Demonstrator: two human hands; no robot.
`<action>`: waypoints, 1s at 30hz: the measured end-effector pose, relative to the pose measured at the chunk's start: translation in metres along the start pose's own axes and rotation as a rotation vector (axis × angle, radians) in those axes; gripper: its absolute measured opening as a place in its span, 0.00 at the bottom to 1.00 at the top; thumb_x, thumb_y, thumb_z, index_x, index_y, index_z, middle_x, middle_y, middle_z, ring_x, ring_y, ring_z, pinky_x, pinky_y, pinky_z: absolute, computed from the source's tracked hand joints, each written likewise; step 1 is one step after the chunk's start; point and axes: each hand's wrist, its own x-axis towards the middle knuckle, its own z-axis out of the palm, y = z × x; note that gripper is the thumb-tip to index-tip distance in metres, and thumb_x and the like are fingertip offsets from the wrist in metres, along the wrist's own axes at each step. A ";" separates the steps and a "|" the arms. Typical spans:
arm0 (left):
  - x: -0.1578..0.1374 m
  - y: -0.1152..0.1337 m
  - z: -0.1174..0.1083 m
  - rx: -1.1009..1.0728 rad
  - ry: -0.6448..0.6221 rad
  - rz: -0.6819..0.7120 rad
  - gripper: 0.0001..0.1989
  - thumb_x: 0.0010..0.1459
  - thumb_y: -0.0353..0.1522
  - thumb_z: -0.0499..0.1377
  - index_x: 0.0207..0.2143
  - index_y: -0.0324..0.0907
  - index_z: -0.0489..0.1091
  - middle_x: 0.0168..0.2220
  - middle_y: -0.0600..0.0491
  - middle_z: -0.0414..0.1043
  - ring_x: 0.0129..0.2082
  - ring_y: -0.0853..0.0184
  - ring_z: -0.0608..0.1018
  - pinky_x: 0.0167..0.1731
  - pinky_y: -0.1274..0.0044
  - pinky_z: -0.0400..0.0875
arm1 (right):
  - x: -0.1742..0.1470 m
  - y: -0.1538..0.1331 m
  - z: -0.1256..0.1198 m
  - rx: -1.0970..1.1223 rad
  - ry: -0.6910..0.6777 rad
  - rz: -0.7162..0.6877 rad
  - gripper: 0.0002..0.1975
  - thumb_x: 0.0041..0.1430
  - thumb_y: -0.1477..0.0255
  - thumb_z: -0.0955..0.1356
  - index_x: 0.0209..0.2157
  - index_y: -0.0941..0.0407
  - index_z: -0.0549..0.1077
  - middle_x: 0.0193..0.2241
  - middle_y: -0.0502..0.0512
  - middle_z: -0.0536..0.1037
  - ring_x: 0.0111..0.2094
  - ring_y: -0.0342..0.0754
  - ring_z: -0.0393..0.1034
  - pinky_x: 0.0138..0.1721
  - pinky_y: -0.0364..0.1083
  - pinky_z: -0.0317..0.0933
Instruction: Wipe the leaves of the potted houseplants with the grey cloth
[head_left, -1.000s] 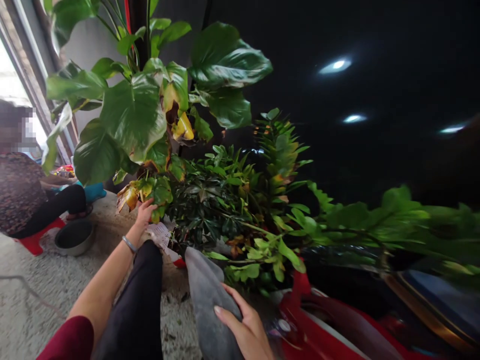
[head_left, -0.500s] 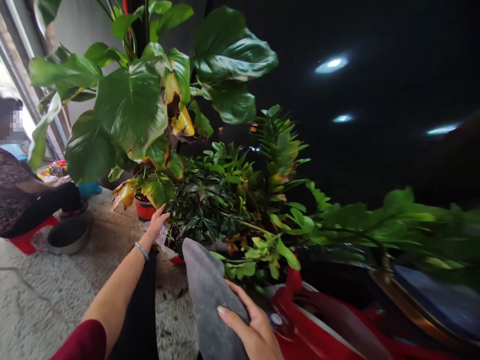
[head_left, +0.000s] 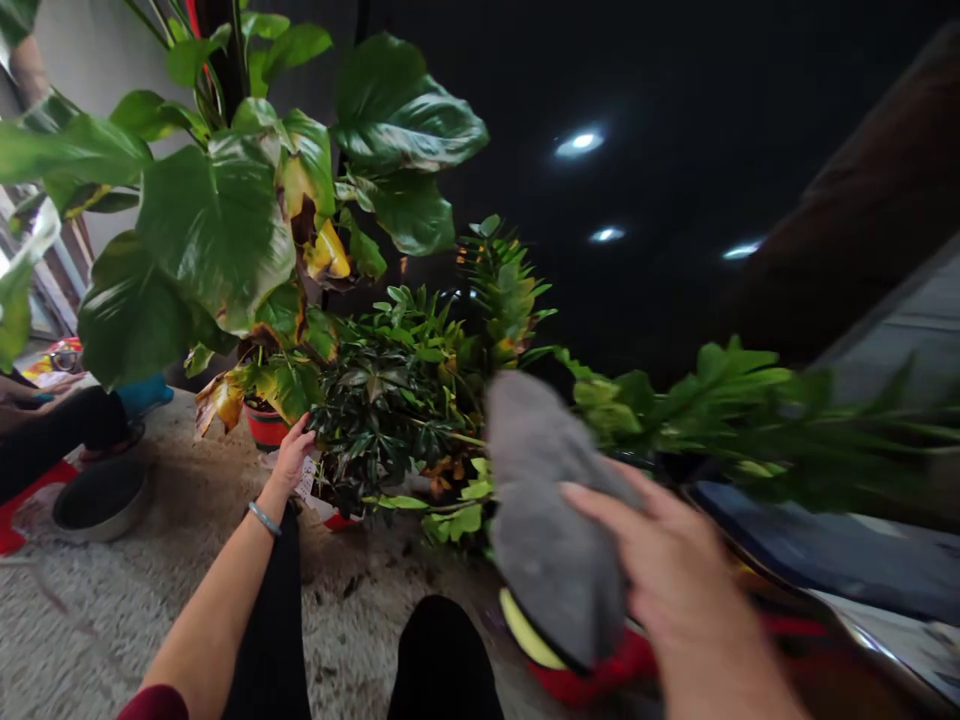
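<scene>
My left hand [head_left: 291,458], with a bangle at its wrist, reaches to the edge of a dark-leaved bushy plant [head_left: 373,395]. Its fingers are stretched out against the leaves, seemingly gripping nothing, though the tips are partly hidden. Raised at the centre right, my right hand [head_left: 652,545] is closed on a grey cloth [head_left: 551,510], thumb on top; both are blurred by motion. A yellow-green edge [head_left: 529,630] shows below the cloth; I cannot tell what it belongs to. Behind my left hand stands a red pot [head_left: 266,428] with a large-leaved plant [head_left: 217,225], some leaves yellow and brown.
Long leafy stems [head_left: 712,400] spread to the right before a dark glossy wall [head_left: 660,100]. A red object [head_left: 585,680] lies below the cloth. A grey basin [head_left: 101,498] sits on the concrete floor [head_left: 112,620] at left, beside a seated person's leg [head_left: 64,435].
The view has turned to the right. My right hand has lifted the grey cloth up and to the right. My left hand remains by the dark-leaved plant.
</scene>
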 end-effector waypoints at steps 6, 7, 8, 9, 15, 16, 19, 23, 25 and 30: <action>0.004 -0.003 -0.011 -0.131 -0.031 -0.051 0.26 0.45 0.30 0.68 0.50 0.41 0.76 0.45 0.48 0.80 0.48 0.57 0.78 0.48 0.70 0.69 | -0.074 0.002 0.121 -0.062 -0.635 -0.094 0.21 0.44 0.65 0.72 0.42 0.55 0.79 0.35 0.52 0.83 0.36 0.54 0.77 0.39 0.49 0.70; 0.006 -0.003 -0.012 -0.159 -0.045 -0.073 0.24 0.47 0.31 0.67 0.50 0.41 0.76 0.45 0.48 0.80 0.48 0.56 0.78 0.48 0.69 0.70 | -0.077 -0.001 0.126 -0.072 -0.687 -0.153 0.20 0.46 0.66 0.72 0.43 0.55 0.79 0.36 0.53 0.83 0.37 0.53 0.77 0.40 0.49 0.70; 0.007 -0.003 -0.013 -0.191 -0.055 -0.093 0.22 0.49 0.33 0.66 0.49 0.42 0.76 0.45 0.48 0.80 0.48 0.55 0.78 0.48 0.69 0.70 | -0.077 -0.007 0.130 -0.065 -0.709 -0.206 0.19 0.48 0.67 0.71 0.44 0.55 0.78 0.38 0.53 0.83 0.38 0.53 0.76 0.41 0.48 0.69; 0.009 -0.003 -0.014 -0.224 -0.062 -0.108 0.20 0.52 0.35 0.65 0.49 0.42 0.76 0.45 0.48 0.80 0.48 0.55 0.78 0.47 0.68 0.70 | -0.074 -0.016 0.133 -0.037 -0.694 -0.257 0.19 0.49 0.68 0.71 0.45 0.54 0.78 0.38 0.53 0.82 0.39 0.52 0.76 0.42 0.48 0.69; 0.006 -0.002 -0.016 -0.310 -0.158 -0.180 0.22 0.57 0.44 0.61 0.50 0.40 0.74 0.45 0.46 0.79 0.44 0.57 0.78 0.46 0.67 0.69 | -0.037 -0.053 0.183 0.280 -0.238 -0.536 0.23 0.54 0.66 0.70 0.53 0.52 0.72 0.47 0.55 0.79 0.46 0.54 0.74 0.52 0.54 0.66; 0.005 -0.001 -0.016 -0.316 -0.179 -0.186 0.23 0.58 0.45 0.60 0.50 0.40 0.74 0.45 0.45 0.79 0.44 0.56 0.78 0.46 0.67 0.69 | -0.035 -0.046 0.196 0.273 -0.224 -0.531 0.23 0.53 0.66 0.69 0.53 0.53 0.72 0.47 0.56 0.79 0.47 0.54 0.74 0.53 0.54 0.66; 0.001 0.003 -0.017 -0.318 -0.202 -0.229 0.25 0.58 0.47 0.59 0.49 0.39 0.75 0.42 0.45 0.79 0.45 0.54 0.78 0.47 0.66 0.68 | -0.045 0.004 0.222 0.094 -0.382 -0.389 0.21 0.49 0.69 0.68 0.47 0.54 0.75 0.44 0.57 0.81 0.47 0.57 0.75 0.54 0.56 0.66; -0.001 0.008 -0.020 -0.297 -0.187 -0.243 0.25 0.59 0.48 0.58 0.49 0.39 0.76 0.41 0.46 0.79 0.43 0.55 0.78 0.47 0.66 0.68 | -0.084 0.064 0.190 -0.151 -0.644 -0.160 0.16 0.42 0.73 0.69 0.36 0.49 0.79 0.38 0.54 0.84 0.44 0.63 0.77 0.51 0.60 0.68; 0.000 0.009 -0.022 -0.311 -0.200 -0.219 0.24 0.60 0.48 0.57 0.48 0.39 0.76 0.41 0.45 0.79 0.41 0.57 0.78 0.46 0.67 0.69 | -0.096 0.060 0.152 -0.143 -0.656 -0.111 0.15 0.43 0.71 0.70 0.36 0.50 0.80 0.36 0.55 0.84 0.41 0.64 0.78 0.48 0.60 0.70; 0.000 0.006 -0.023 -0.333 -0.203 -0.204 0.23 0.61 0.46 0.57 0.48 0.39 0.76 0.45 0.44 0.78 0.41 0.59 0.77 0.45 0.67 0.68 | -0.066 -0.014 0.114 0.032 -0.358 -0.213 0.25 0.50 0.63 0.72 0.50 0.53 0.75 0.40 0.56 0.82 0.37 0.54 0.78 0.38 0.49 0.72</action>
